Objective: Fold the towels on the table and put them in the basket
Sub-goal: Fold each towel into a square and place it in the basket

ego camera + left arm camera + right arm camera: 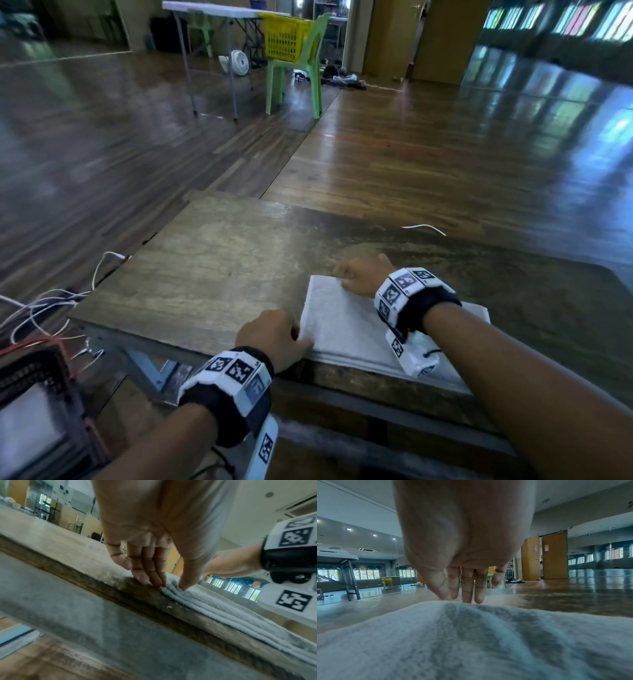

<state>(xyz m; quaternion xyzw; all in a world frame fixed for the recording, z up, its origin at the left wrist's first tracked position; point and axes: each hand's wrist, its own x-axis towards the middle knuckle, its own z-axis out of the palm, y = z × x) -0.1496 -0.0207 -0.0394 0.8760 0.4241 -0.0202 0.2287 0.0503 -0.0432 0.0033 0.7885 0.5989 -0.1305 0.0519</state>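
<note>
A folded white towel [346, 325] lies at the near edge of the wooden table [212, 260]. My left hand [301, 337] is at its near-left corner. In the left wrist view the thumb presses on top of the stacked layers [214, 605] and the fingers [145, 573] meet the table edge beside them, pinching the corner. My right hand [342, 277] is at the towel's far-left corner, with thumb and fingertips [467, 596] gathered on the raised far edge of the towel [471, 642]. A dark crate-like basket [30, 411] with something pale inside sits on the floor at lower left.
Loose white and red cables [44, 308] trail off the table's left side. Across the wooden floor a yellow basket [286, 39] rests on a green chair [301, 78] beside a folding table [212, 10]. The left half of the wooden table is bare.
</note>
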